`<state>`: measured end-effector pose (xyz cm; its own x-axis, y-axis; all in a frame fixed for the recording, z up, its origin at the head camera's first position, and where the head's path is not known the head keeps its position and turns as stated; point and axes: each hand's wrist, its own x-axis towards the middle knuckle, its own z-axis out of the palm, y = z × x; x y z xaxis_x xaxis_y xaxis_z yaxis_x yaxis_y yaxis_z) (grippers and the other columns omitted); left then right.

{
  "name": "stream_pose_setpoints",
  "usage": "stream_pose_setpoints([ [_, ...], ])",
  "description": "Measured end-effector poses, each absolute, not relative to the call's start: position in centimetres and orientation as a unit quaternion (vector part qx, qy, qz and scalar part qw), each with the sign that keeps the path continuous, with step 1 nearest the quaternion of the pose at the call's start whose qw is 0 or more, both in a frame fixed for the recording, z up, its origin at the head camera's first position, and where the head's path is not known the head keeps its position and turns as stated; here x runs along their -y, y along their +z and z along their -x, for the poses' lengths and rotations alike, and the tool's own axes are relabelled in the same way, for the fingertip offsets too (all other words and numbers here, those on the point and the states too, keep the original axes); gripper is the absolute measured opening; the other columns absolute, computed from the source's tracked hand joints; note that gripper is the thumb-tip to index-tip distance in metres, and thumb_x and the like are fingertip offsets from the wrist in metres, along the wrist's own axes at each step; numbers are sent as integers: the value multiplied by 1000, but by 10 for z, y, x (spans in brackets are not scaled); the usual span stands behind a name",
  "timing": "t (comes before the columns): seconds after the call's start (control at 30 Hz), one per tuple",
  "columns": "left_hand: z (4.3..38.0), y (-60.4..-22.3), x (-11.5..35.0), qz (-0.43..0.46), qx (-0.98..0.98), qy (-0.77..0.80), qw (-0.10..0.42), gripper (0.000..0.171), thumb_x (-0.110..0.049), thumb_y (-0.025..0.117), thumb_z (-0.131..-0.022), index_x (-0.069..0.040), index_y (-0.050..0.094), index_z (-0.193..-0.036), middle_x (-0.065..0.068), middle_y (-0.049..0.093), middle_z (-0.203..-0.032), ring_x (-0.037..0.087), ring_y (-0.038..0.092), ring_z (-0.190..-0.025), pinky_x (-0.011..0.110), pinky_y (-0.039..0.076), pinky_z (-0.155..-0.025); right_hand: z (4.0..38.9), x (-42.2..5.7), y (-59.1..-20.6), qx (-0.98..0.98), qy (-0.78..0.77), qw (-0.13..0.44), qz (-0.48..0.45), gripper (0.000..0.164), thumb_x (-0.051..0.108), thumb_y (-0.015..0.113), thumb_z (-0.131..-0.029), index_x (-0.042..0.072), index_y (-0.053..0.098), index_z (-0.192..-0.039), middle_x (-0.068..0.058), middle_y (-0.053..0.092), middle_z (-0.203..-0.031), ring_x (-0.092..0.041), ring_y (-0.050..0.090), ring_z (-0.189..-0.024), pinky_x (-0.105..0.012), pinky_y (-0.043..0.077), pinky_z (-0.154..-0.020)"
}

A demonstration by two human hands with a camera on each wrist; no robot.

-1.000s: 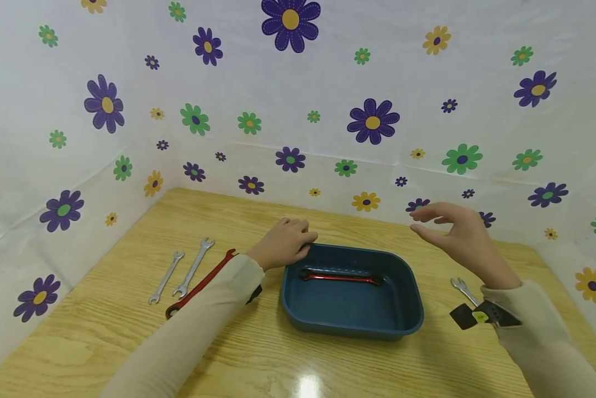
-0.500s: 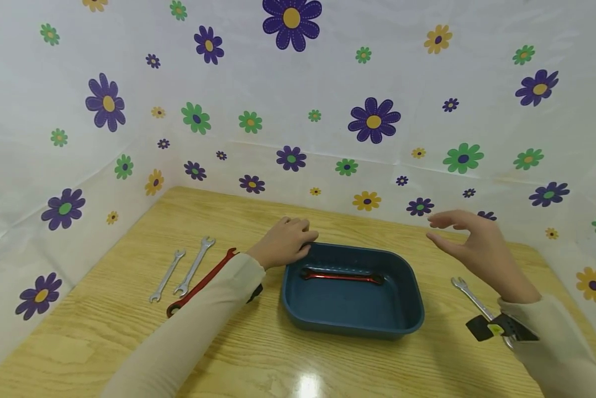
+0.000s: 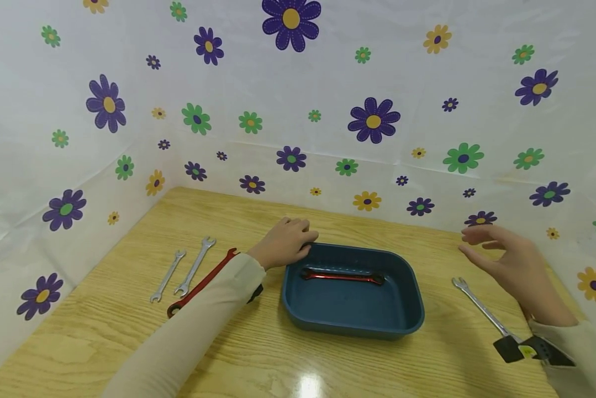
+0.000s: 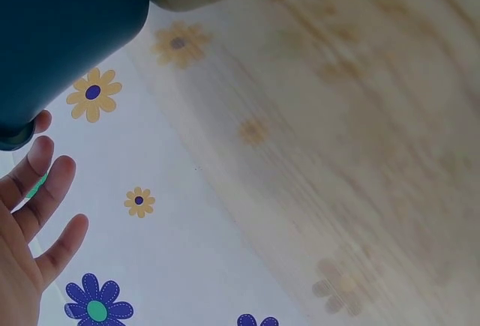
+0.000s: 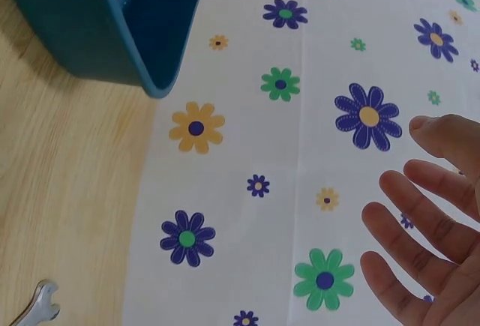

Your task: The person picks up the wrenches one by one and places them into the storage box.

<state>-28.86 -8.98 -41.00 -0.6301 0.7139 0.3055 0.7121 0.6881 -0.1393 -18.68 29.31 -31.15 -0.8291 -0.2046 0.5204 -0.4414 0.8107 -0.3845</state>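
The step in hand reads as a reach: the left hand [image 3: 285, 242] is at the far left corner of the blue tray [image 3: 344, 331], apparently to steady it, while the right hand [image 3: 518, 268] hangs over the right side of the bench [image 3: 258, 362]. The right grip is spread, thumb well apart from the fingers and nothing between them. The left grip is harder to judge: its fingers meet the rim, and several look loose in the left wrist view, but the thumb is hidden there, so I cannot tell whether it pinches.

One red wrench [image 3: 342, 277] lies inside the tray, along its far wall. The lone silver wrench [image 3: 484, 310] slants toward the bench's near right corner, below the right hand and untouched. Toward the bench's left edge lie the small silver wrench [image 3: 168, 276], the longer silver wrench [image 3: 195, 266] and the large red wrench [image 3: 209, 277], partly behind the left sleeve [image 3: 188, 329].

As I judge it, picking up the lone silver wrench would call for lowering the right hand and bringing thumb and fingers together round its shaft.
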Motion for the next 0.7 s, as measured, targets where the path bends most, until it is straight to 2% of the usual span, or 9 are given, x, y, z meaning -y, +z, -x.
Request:
stream_pose_setpoints([
  [0.2, 288, -410, 90, 394, 903, 3, 170, 8, -23, 53, -93, -19, 58, -99, 3, 55, -91, 17, 53, -77, 35, 40, -75, 180, -309, -316, 927, 260, 225, -152, 25, 10, 72, -81, 8, 67, -105, -12, 69, -91, 24, 46, -80, 1, 38, -72],
  [0.43, 290, -411, 90, 397, 899, 2, 183, 6, -22, 54, -93, -19, 58, -96, 3, 54, -87, 17, 51, -74, 34, 38, -72, 175, -322, -325, 934, 251, 223, -121, 26, 8, 71, -81, 1, 65, -105, -19, 69, -91, 28, 41, -78, 3, 37, -67],
  [0.47, 291, -411, 90, 397, 899, 2, 185, 6, -22, 54, -92, -19, 58, -95, 3, 54, -87, 17, 51, -73, 34, 38, -72, 174, -324, -326, 934, 251, 224, -118, 26, 8, 71, -81, 1, 65, -105, -15, 69, -89, 28, 41, -77, 2, 37, -66],
  [0.53, 291, -411, 90, 398, 898, 2, 186, 6, -22, 54, -92, -19, 58, -95, 3, 54, -86, 17, 50, -73, 33, 38, -72, 173, -327, -329, 933, 258, 223, -114, 27, 8, 70, -81, 1, 65, -106, 4, 68, -86, 27, 42, -77, 1, 39, -65],
  [0.63, 290, -411, 90, 398, 898, 2, 186, 7, -22, 54, -92, -19, 58, -96, 2, 54, -87, 16, 51, -73, 33, 38, -72, 171, -331, -333, 931, 271, 220, -105, 27, 8, 70, -82, 0, 64, -107, 30, 55, -84, 26, 44, -76, 0, 40, -63],
  [0.7, 289, -410, 90, 398, 899, 3, 183, 7, -22, 53, -93, -19, 58, -96, 2, 54, -87, 17, 51, -74, 33, 38, -73, 170, -335, -336, 932, 278, 214, -95, 26, 9, 69, -83, -1, 64, -107, 40, 47, -83, 25, 44, -75, 0, 40, -63],
])
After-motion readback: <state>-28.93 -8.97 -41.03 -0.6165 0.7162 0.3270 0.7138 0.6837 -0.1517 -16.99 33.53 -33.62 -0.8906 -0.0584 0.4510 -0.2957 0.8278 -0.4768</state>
